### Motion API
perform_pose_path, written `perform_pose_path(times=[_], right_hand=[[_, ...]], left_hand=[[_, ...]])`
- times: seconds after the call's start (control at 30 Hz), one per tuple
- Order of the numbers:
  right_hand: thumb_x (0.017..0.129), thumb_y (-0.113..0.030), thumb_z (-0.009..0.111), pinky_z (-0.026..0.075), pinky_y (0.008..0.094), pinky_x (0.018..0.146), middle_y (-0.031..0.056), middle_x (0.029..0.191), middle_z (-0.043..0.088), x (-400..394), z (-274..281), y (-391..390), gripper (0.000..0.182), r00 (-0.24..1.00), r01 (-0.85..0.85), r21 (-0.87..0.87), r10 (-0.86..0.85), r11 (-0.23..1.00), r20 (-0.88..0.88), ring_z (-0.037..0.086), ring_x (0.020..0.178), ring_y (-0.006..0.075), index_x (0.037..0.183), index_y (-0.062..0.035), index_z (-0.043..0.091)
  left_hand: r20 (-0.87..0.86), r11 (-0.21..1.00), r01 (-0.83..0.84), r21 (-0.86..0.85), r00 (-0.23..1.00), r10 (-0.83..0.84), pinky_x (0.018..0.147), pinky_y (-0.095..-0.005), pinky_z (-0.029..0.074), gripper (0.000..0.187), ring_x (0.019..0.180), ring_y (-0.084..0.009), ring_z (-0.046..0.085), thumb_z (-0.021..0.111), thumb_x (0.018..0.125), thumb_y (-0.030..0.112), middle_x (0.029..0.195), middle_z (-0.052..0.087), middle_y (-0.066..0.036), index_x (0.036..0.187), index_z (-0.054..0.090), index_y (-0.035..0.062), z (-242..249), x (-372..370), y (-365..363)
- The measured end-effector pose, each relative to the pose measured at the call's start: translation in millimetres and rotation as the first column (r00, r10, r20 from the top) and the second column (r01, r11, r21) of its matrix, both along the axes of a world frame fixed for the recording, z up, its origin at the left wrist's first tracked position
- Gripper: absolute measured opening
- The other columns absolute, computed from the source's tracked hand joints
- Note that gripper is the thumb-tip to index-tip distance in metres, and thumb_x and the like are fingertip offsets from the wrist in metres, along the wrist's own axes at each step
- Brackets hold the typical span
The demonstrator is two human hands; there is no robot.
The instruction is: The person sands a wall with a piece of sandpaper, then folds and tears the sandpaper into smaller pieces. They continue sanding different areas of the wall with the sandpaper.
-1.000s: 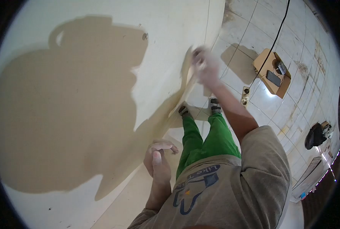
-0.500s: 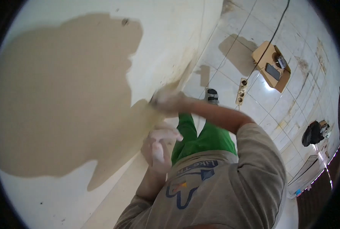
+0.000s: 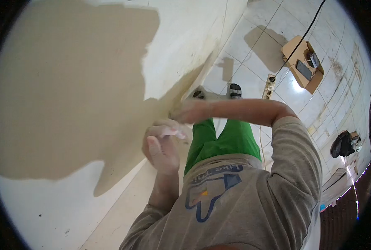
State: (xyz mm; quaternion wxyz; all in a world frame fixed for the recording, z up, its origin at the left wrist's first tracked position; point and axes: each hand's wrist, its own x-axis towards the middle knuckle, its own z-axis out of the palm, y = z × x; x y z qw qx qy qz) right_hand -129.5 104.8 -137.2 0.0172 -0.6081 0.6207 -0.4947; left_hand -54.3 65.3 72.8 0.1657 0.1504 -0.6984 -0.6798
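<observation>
1. The wall (image 3: 81,96) lies to the person's left of both hands, its foot running forward past the feet, along the tiled floor (image 3: 252,54)
2. The right hand (image 3: 189,111), reaching across the body, is close to the wall and blurred; I cannot tell whether it touches the wall or grips anything
3. The left hand (image 3: 162,150) is just beside it, nearer the body, its fingers loosely curled, with nothing visible in it
4. Well apart on the right, an open cardboard box (image 3: 291,46) on the floor holds a phone (image 3: 304,69) and a dark device (image 3: 313,59)
</observation>
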Motion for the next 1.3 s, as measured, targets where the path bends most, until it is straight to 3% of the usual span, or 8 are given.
perform_pose_path(times=[0.07,0.2,0.43,0.57,0.8,1.03,1.1,1.3], right_hand=[[0.088,-0.014,0.056,0.054,0.0419,0.079,0.0135,0.093,0.067,13,4,5,0.014,0.963,-0.269,-0.110,0.267,0.957,-0.032,0.066,0.092,0.0294,0.093,-0.0042,0.065],[0.087,-0.014,0.066,0.054,0.0342,0.075,0.0098,0.096,0.069,-108,10,33,0.007,0.943,0.272,0.096,-0.285,0.958,0.171,0.067,0.084,0.0248,0.089,-0.0069,0.067],[0.077,0.002,0.071,0.049,0.0367,0.065,0.0188,0.086,0.067,-230,22,79,0.028,0.313,0.937,-0.272,-0.868,0.218,0.385,0.068,0.078,0.0304,0.066,-0.0037,0.046],[0.092,-0.010,0.062,0.045,0.0320,0.056,0.0107,0.067,0.064,-201,-35,33,0.019,-0.152,0.952,0.303,-0.794,0.042,0.589,0.055,0.059,0.0127,0.076,0.0004,0.060],[0.081,-0.006,0.070,0.051,0.0403,0.066,0.0083,0.087,0.065,65,-2,-13,0.007,0.740,0.448,-0.074,-0.324,0.891,0.589,0.064,0.075,0.0289,0.083,-0.0074,0.062],[0.082,-0.008,0.069,0.051,0.0382,0.063,0.0099,0.085,0.067,-29,-59,50,0.007,0.803,0.415,0.257,-0.484,0.873,0.347,0.066,0.075,0.0295,0.081,-0.0079,0.062],[0.086,-0.017,0.070,0.050,0.0369,0.063,0.0097,0.074,0.066,-117,-87,61,0.012,0.248,0.857,0.275,-0.816,0.436,0.521,0.065,0.067,0.0243,0.088,-0.0055,0.067],[0.092,-0.023,0.061,0.047,0.0406,0.061,0.0139,0.069,0.066,-235,-77,83,0.024,-0.255,0.932,0.358,-0.787,-0.046,0.562,0.063,0.064,0.0256,0.079,-0.0034,0.068]], left_hand=[[-0.080,0.999,-0.050,0.016,0.996,0.051,0.064,-0.0359,0.050,0.047,0.072,-0.0238,0.058,0.031,0.109,0.035,0.083,0.057,-0.017,0.092,0.054,-0.0019,-3,3,-8],[-0.067,0.997,-0.077,0.029,0.995,0.079,0.063,-0.0345,0.049,0.042,0.070,-0.0233,0.056,0.034,0.108,0.032,0.080,0.055,-0.016,0.093,0.054,-0.0017,-5,5,-12],[-0.003,0.999,0.026,0.036,1.000,-0.026,0.064,-0.0340,0.048,0.042,0.070,-0.0229,0.056,0.040,0.107,0.030,0.084,0.059,-0.018,0.088,0.056,-0.0034,-11,0,-12],[-0.014,0.999,-0.007,-0.043,1.000,0.006,0.061,-0.0363,0.045,0.038,0.067,-0.0232,0.054,0.038,0.107,0.030,0.079,0.055,-0.015,0.090,0.054,0.0001,-4,-6,-14],[0.062,0.998,-0.049,-0.047,0.997,0.052,0.060,-0.0376,0.045,0.038,0.067,-0.0234,0.054,0.037,0.107,0.032,0.077,0.054,-0.013,0.090,0.053,0.0024,-6,5,-15],[0.019,0.997,-0.069,0.046,0.998,0.068,0.065,-0.0350,0.049,0.036,0.072,-0.0239,0.058,0.048,0.103,0.028,0.084,0.059,-0.017,0.090,0.057,-0.0033,-9,11,-17],[0.035,0.997,-0.067,0.043,0.997,0.066,0.065,-0.0352,0.049,0.033,0.073,-0.0238,0.058,0.050,0.101,0.028,0.084,0.059,-0.017,0.090,0.057,-0.0031,-14,15,-20],[0.015,0.995,-0.087,-0.044,0.996,0.087,0.063,-0.0366,0.049,0.030,0.073,-0.0238,0.057,0.055,0.096,0.028,0.083,0.059,-0.016,0.091,0.056,-0.0018,-7,23,-20]])
